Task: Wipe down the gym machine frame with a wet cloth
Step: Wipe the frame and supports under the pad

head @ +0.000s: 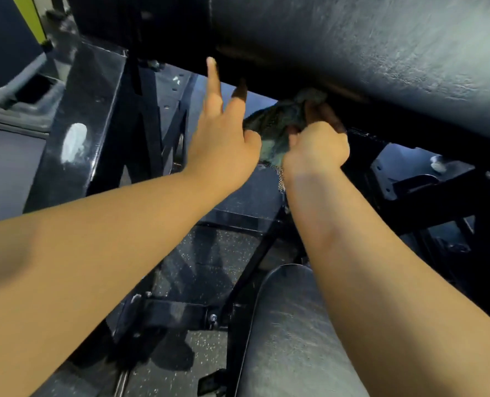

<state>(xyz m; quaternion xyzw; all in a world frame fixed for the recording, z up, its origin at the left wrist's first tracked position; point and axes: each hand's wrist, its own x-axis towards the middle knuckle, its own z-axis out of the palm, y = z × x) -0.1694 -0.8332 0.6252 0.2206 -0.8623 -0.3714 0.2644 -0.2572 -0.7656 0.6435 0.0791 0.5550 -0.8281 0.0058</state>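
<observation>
**Inspector:** Teal-grey cloth [278,124], crumpled and coarse in weave, is sitting bunched up against the shadowed underside of the frame rail [395,130], just below the upper pad [352,38].

**Assistant:** Which hand is holding it?

**Inspector:** The right hand [315,144] is gripping it, fingers curling round the wad and pushing it upward. A frayed, mesh-like edge is hanging below the wrist.

**Assistant:** And the other?

**Inspector:** The left hand [223,136] is lying spread just beside the cloth. Its forefinger is pointing straight up and touching the pad's lower edge, while the neighbouring fingers are reaching into shadow under the rail. Whether the thumb is touching the cloth, I cannot tell.

**Assistant:** Surfaces?

**Inspector:** The upper pad is showing a grained, leather-like skin, rounded along its edge. The rail is reading as flat black painted metal. A second rounded seat pad [292,325] is lying beneath the right forearm. To the left, a glossy black steel plate [94,90] is carrying a white smear [74,141]. Speckled rubber floor [209,253] is showing between the struts.
</observation>
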